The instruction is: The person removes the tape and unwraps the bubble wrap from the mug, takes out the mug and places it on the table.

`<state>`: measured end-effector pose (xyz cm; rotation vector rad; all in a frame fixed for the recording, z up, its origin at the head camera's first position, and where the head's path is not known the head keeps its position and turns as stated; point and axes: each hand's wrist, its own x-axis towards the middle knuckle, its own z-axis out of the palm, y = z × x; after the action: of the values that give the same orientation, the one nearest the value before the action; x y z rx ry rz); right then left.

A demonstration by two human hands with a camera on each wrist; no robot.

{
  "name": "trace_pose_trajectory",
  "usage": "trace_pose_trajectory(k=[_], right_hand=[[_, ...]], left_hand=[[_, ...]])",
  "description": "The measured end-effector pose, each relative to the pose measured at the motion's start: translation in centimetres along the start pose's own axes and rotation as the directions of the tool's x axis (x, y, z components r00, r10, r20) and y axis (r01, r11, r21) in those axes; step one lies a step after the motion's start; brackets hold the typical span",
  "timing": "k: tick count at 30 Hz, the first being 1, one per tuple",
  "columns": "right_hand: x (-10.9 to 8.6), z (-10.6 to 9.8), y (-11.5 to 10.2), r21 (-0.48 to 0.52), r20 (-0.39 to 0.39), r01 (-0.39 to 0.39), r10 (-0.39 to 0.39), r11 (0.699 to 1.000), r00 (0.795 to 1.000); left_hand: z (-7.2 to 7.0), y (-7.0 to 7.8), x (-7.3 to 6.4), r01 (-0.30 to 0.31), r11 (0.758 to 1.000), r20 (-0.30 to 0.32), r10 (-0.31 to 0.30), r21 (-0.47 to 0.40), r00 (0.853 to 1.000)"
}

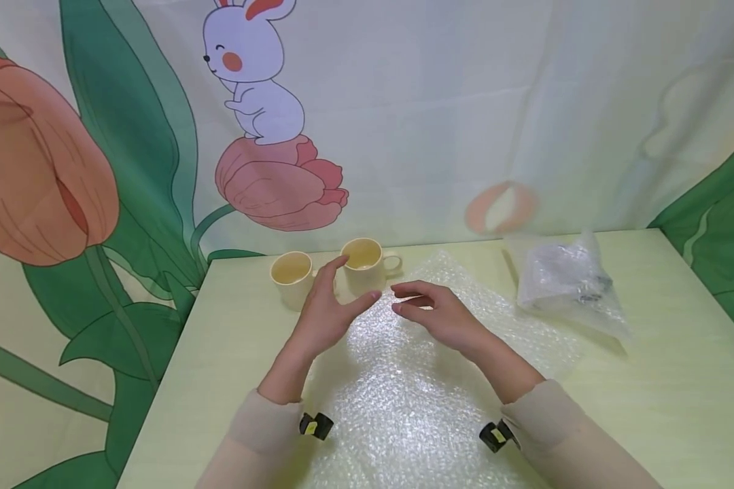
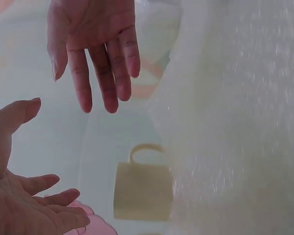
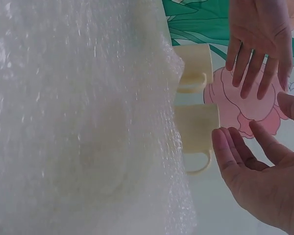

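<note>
Two pale yellow mugs stand upright at the back of the table. The left mug (image 1: 292, 280) is partly behind my left hand (image 1: 328, 309), while the right mug (image 1: 365, 266) has its handle turned to the right. My left hand is held up with fingers extended and thumb apart, nothing in it. Facing it, my right hand (image 1: 442, 314) hovers with loosely bent fingers, also holding nothing. Below both hands a sheet of clear bubble wrap (image 1: 404, 394) lies spread over the table. In the right wrist view its raised edge hides part of both mugs.
A bubble-wrapped bundle (image 1: 565, 275) in clear plastic sits at the back right of the table (image 1: 667, 380). Behind the table hangs a cloth backdrop (image 1: 428, 122) printed with tulips and a rabbit. Small black wrist cameras are strapped at both sleeves.
</note>
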<state>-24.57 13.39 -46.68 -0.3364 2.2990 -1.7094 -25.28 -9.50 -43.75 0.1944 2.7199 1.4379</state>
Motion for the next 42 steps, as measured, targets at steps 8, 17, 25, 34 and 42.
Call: trace_pose_trajectory(k=[8, 17, 25, 34, 42], right_hand=[[-1.7, -2.2, 0.1, -0.047, -0.066, 0.002, -0.005, 0.999, 0.998], [-3.6, -4.2, 0.0, -0.095, -0.171, -0.015, -0.002, 0.995, 0.985], [-5.2, -6.1, 0.0, -0.158, -0.315, -0.076, 0.022, 0.984, 0.949], [-6.8, -8.8, -0.5, -0.261, -0.450, -0.158, 0.025, 0.952, 0.893], [-8.0, -10.8, 0.2, -0.295, -0.534, -0.191, 0.004, 0.936, 0.846]], left_hand=[[3.0, 2.5, -0.3, -0.050, 0.998, 0.062, 0.052, -0.035, 0.997], [6.3, 4.2, 0.0, -0.103, 0.993, 0.143, 0.111, -0.065, 0.984], [9.1, 5.3, 0.2, -0.086, 0.994, 0.177, 0.097, -0.071, 0.979], [11.4, 7.1, 0.7, -0.044, 0.996, 0.207, 0.060, -0.083, 0.977], [13.6, 8.3, 1.1, -0.034, 0.997, 0.215, 0.047, -0.066, 0.975]])
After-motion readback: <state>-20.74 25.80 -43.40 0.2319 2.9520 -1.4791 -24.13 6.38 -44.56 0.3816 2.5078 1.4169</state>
